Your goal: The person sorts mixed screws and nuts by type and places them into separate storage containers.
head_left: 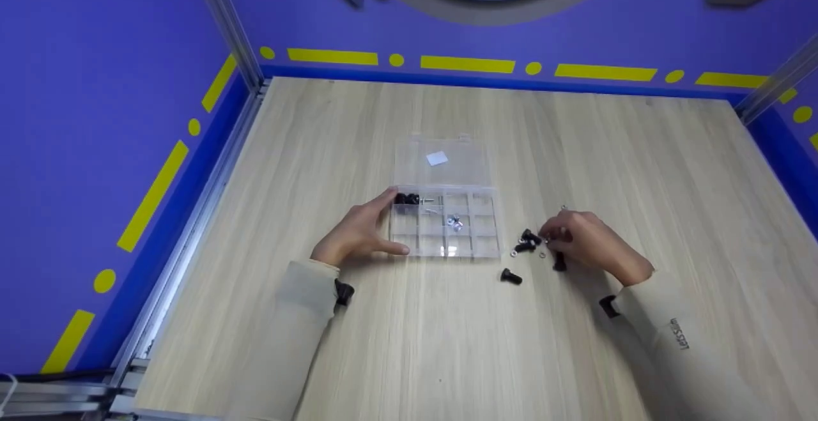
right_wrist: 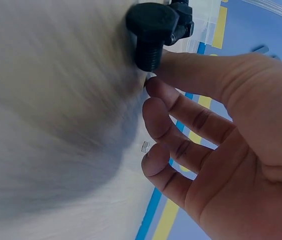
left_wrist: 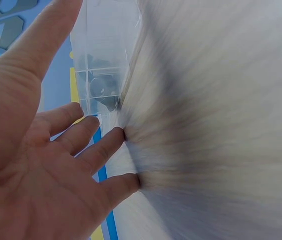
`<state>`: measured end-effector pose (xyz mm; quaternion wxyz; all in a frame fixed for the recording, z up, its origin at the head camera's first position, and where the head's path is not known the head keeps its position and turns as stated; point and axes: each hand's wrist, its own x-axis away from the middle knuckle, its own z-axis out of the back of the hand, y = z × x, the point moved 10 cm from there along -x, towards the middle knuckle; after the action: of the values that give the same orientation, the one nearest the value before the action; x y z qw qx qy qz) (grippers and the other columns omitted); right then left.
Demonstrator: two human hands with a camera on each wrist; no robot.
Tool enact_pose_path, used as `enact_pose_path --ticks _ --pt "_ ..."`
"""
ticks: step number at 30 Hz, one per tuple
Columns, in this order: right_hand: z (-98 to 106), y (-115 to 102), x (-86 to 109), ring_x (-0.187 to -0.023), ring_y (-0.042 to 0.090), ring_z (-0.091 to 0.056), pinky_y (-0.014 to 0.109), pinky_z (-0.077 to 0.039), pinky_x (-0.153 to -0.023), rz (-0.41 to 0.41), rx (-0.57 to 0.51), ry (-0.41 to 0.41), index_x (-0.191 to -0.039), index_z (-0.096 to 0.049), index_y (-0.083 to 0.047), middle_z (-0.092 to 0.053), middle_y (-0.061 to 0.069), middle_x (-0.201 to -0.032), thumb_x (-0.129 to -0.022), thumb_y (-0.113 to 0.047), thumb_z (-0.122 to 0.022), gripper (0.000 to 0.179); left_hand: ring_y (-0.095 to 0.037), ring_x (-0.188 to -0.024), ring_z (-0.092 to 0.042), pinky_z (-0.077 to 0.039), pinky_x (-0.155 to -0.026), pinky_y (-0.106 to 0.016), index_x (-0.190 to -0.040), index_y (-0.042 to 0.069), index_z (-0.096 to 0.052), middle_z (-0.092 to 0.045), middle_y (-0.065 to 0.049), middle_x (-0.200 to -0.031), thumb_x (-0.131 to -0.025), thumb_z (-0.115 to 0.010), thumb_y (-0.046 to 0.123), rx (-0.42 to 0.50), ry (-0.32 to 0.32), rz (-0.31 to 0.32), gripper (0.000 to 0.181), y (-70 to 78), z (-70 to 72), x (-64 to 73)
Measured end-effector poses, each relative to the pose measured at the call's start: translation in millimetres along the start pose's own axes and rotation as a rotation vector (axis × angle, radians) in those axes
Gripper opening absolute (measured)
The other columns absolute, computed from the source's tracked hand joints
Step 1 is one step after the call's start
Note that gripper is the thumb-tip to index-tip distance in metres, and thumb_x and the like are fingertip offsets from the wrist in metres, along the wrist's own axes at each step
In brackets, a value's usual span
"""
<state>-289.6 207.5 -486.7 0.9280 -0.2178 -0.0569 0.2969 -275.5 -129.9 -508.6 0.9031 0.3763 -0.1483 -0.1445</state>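
Note:
A clear plastic compartment box [head_left: 445, 223] lies with its lid [head_left: 441, 160] folded back. Black bolts [head_left: 407, 199] fill one upper left compartment; small shiny pieces [head_left: 455, 222] sit near the middle. My left hand [head_left: 363, 230] rests along the box's left side, thumb at the front corner and fingers spread fairly straight. On the right, my right hand [head_left: 585, 242] is low over the table, thumb and index finger pinching a small silvery nut [right_wrist: 149, 76], mostly hidden by the fingertips. A black hex bolt [right_wrist: 150, 32] stands close beside the thumb.
Between box and right hand lie several black bolts [head_left: 526, 242] and small nuts [head_left: 514, 253]. One bolt [head_left: 511, 276] lies nearer the front, another [head_left: 560, 261] below the right hand. Blue panels [head_left: 473, 38] border the wooden table [head_left: 441, 338].

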Motion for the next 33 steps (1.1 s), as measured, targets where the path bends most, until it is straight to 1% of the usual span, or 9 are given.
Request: enact_pose_path --ticks 11,19,30,33 --pt "0.2 0.3 0.8 -0.078 0.017 -0.063 0.036 -0.053 -0.068 -0.006 -0.005 0.002 -0.098 -0.08 -0.007 -0.073 0.002 -0.087 -0.084 0.007 -0.079 0.02 -0.022 -0.156 -0.018 -0.018 -0.127 -0.035 -0.165 0.009 -0.019 -0.017 -0.006 -0.17 -0.073 -0.095 0.037 0.001 0.002 -0.001 0.122 -0.3 0.1 -0.7" --pt "0.4 -0.9 0.6 -0.079 0.017 -0.065 0.038 -0.056 -0.069 0.002 0.002 0.023 -0.097 -0.08 -0.006 -0.075 0.003 -0.09 -0.084 0.006 -0.079 0.018 -0.022 -0.156 -0.019 -0.017 -0.127 -0.034 -0.164 0.009 -0.02 -0.018 -0.006 -0.17 -0.072 -0.095 0.037 -0.003 0.009 -0.005 0.122 -0.3 0.6 -0.9" --pt "0.8 0.9 0.6 -0.079 0.016 -0.063 0.038 -0.055 -0.069 -0.003 0.002 0.008 -0.099 -0.079 -0.005 -0.074 0.004 -0.09 -0.086 0.007 -0.077 0.018 -0.022 -0.156 -0.019 -0.017 -0.127 -0.034 -0.165 0.011 -0.019 -0.017 -0.005 -0.17 -0.072 -0.095 0.038 -0.006 0.002 0.006 0.123 -1.6 -0.3 -1.3" --pt "0.9 1.4 0.5 -0.077 0.015 -0.062 0.037 -0.054 -0.068 -0.012 0.006 0.009 -0.099 -0.078 -0.005 -0.072 0.002 -0.088 -0.087 0.007 -0.076 0.017 -0.022 -0.156 -0.019 -0.017 -0.127 -0.034 -0.165 0.011 -0.019 -0.017 -0.005 -0.17 -0.071 -0.095 0.038 -0.005 0.003 0.008 0.124 -1.9 -0.1 -1.3"
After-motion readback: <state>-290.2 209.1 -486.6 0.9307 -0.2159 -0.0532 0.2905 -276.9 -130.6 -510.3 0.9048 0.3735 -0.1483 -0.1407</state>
